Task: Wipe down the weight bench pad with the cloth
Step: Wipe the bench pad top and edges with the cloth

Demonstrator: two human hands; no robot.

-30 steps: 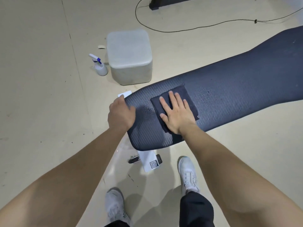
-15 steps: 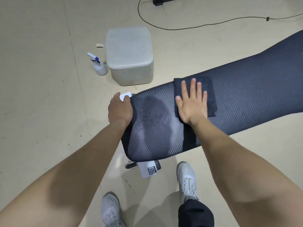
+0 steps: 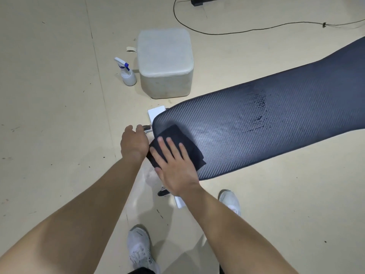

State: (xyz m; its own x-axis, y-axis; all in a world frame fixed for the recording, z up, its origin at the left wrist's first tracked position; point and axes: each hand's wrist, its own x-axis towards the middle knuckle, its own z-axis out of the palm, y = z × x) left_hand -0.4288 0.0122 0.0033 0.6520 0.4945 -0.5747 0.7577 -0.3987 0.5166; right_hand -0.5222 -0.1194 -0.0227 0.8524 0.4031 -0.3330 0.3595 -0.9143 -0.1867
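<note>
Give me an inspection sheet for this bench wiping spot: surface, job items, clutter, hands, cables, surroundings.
Surface: bench pad, dark textured, wet patches mid-pad.
Job items: dark cloth lies at the pad's near end, part over the edge.
Clutter: spray bottle upright on the floor beside a pale cube stool; white frame parts under the pad.
Hands: right hand flat on the cloth; left hand open, beside the pad's end, holding nothing.
Cables: black cable loose across the floor beyond the pad.
Surroundings: beige floor, scuffed; white shoes below.
</note>
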